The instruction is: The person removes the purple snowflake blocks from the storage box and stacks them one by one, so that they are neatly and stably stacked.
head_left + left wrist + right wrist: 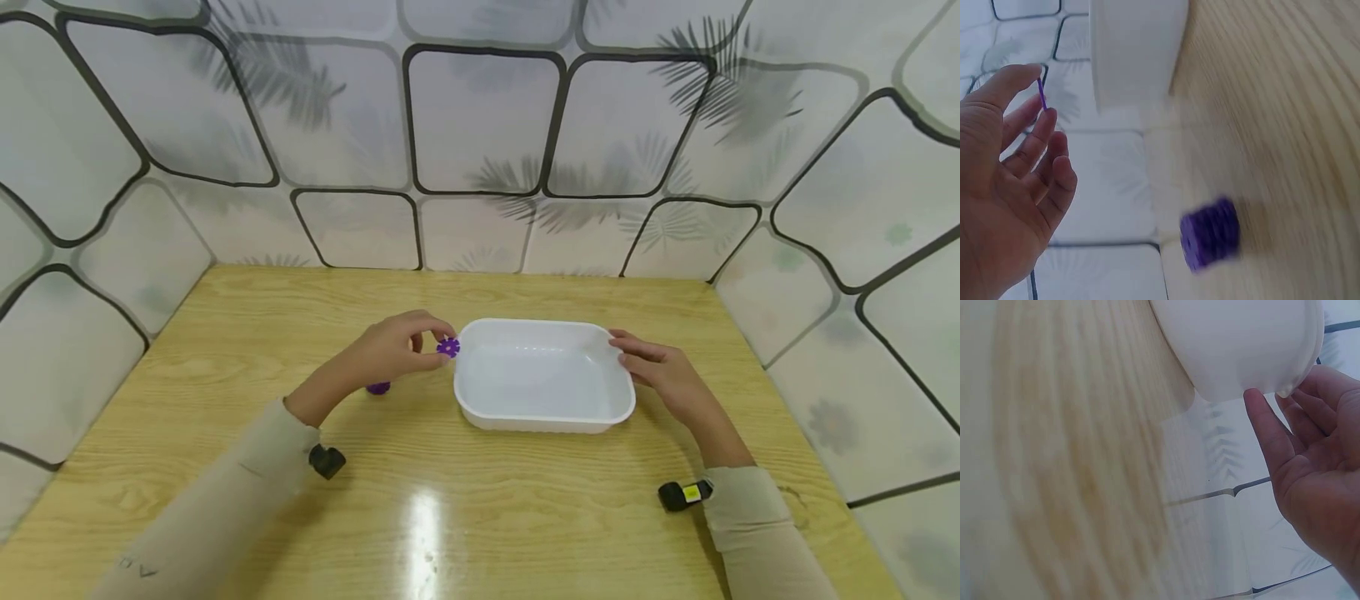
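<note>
My left hand (pixel 397 343) pinches a thin purple notched disc (pixel 448 347) between thumb and finger, beside the left rim of a white plastic basin (pixel 543 423). In the left wrist view the disc (pixel 1042 94) shows edge-on between the fingertips. The basin, a rounded rectangle, has nothing visible inside. At its right end my right hand (pixel 666 377) holds the rim; in the right wrist view some fingers (pixel 1265 428) lie against the outer wall. A short stack of purple discs (pixel 1210 234) lies on the table, partly hidden under the left hand in the head view.
The wood-grain table (pixel 480 517) carries a bright glare patch near its front. Patterned white panels (pixel 480 125) enclose the back and both sides. A small black device (pixel 327 461) is on the left wrist, another (pixel 684 495) on the right.
</note>
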The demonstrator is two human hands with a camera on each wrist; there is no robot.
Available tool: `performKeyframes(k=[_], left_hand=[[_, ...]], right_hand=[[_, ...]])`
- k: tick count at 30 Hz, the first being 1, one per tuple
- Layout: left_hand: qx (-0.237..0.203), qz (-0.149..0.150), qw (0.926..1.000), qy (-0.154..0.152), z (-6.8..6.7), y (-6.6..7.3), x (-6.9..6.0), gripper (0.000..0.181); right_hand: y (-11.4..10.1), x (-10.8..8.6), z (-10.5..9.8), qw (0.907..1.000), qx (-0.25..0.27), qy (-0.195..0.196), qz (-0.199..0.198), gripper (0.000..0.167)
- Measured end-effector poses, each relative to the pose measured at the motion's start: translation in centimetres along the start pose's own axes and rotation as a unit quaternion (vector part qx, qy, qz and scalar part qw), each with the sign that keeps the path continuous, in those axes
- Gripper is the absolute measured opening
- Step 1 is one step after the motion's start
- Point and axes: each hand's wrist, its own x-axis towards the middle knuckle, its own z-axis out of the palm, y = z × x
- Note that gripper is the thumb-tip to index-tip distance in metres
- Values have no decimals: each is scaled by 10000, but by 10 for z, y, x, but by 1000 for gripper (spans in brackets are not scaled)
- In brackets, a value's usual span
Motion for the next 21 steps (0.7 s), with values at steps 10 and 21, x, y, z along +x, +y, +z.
performKeyframes(k=[10,21], left_hand=[[206,-607,9979,4,-11,-46,-45,40],[819,-909,9923,-178,-12,-69,-67,38]], right_hand=[[2,0,1,10000,-45,10,-22,55],[2,0,1,9998,-180,22,-45,54]])
